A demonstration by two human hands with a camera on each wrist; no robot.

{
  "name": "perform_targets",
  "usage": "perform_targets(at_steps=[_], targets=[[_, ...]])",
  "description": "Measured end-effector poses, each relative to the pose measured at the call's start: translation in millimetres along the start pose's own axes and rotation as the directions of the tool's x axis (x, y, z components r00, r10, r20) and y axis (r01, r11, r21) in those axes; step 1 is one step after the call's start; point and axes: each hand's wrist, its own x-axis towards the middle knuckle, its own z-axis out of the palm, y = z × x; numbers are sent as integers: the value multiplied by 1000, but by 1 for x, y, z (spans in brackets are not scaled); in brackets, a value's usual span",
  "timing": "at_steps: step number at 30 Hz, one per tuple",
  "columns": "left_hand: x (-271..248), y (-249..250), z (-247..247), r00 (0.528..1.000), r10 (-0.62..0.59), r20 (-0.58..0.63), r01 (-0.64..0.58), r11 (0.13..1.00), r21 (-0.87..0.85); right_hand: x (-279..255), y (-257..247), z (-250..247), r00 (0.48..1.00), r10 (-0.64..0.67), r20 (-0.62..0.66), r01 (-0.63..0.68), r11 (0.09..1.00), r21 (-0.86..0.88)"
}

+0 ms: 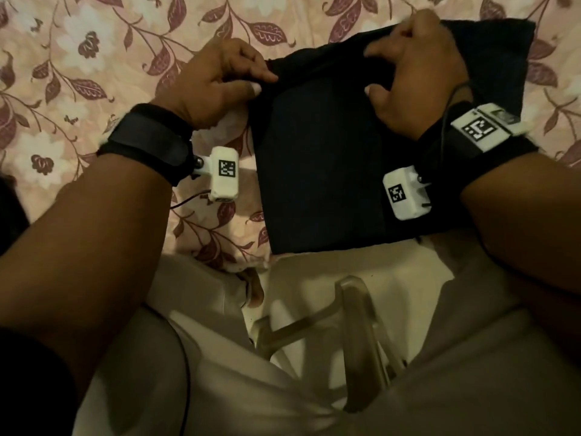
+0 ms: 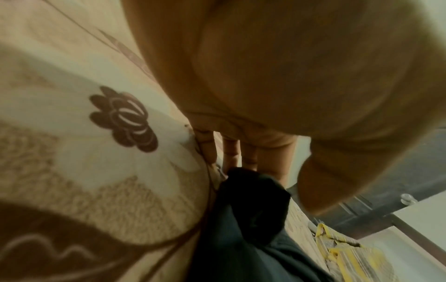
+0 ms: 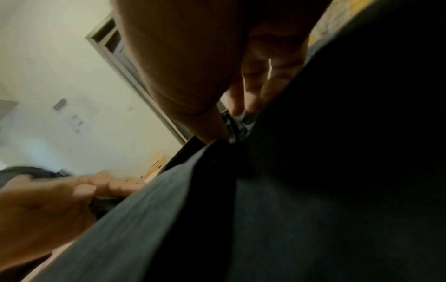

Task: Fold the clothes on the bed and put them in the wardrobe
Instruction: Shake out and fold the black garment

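Observation:
A dark navy garment lies partly folded on the floral bedsheet, near the bed's front edge. My left hand pinches the garment's upper left corner between thumb and fingers. My right hand grips a raised fold at the garment's top right, fingers curled over the cloth. The left wrist view shows fingers reaching down onto the dark cloth. In the right wrist view the dark cloth fills the frame under the right hand's fingers, with my left hand at lower left.
My legs in light trousers stand against the bed's front edge. A yellow striped cloth lies beyond the garment on the bed. A dark door and pale wall are in the background.

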Motion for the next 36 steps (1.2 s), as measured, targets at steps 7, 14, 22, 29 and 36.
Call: perform_targets(at_steps=[7, 14, 22, 29, 36], targets=[[-4, -5, 7, 972, -140, -191, 148, 989, 27, 5, -13, 11, 976, -70, 204, 105, 981, -163], [-5, 2, 3, 922, -324, -211, 329, 944, -11, 9, -15, 17, 947, -4, 321, 106, 948, -301], [-3, 16, 2, 881, -450, -147, 421, 886, -194, 10, -17, 16, 941, 30, 337, 73, 955, -289], [-9, 22, 5, 882, -471, 10, 384, 707, -594, 6, -8, 16, 958, -11, 287, 65, 982, -178], [-16, 76, 3, 848, -508, -150, 365, 766, -529, -12, -17, -16, 977, -78, 199, 64, 995, 75]])
